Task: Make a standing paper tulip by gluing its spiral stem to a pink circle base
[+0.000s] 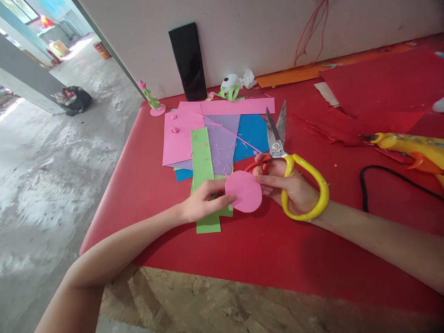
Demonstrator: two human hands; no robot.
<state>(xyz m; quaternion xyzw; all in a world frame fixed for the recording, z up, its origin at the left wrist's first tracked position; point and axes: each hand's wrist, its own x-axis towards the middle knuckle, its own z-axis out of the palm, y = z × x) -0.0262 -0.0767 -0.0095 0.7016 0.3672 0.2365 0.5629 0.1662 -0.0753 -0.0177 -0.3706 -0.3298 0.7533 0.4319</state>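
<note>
A round piece of pink paper (243,192) is held up between my two hands over the table. My left hand (203,201) pinches its left edge, thumb in front and fingers behind. At the right edge, my right hand (294,187) touches the paper with thumb and fingertips while also holding a pair of scissors (276,147). One scissor handle is yellow, the other red, and the slightly parted blades point away from me. Beneath and beyond lie green strips (201,155), a pink sheet (182,148), a purple sheet (222,138) and a blue sheet (251,134).
A black phone (189,62) leans against the white panel (243,37) at the back. Beside it are a small paper flower (151,98) and a white ball figure (230,83). A yellow glue gun (405,145) with a black cord lies right on the red table (263,259).
</note>
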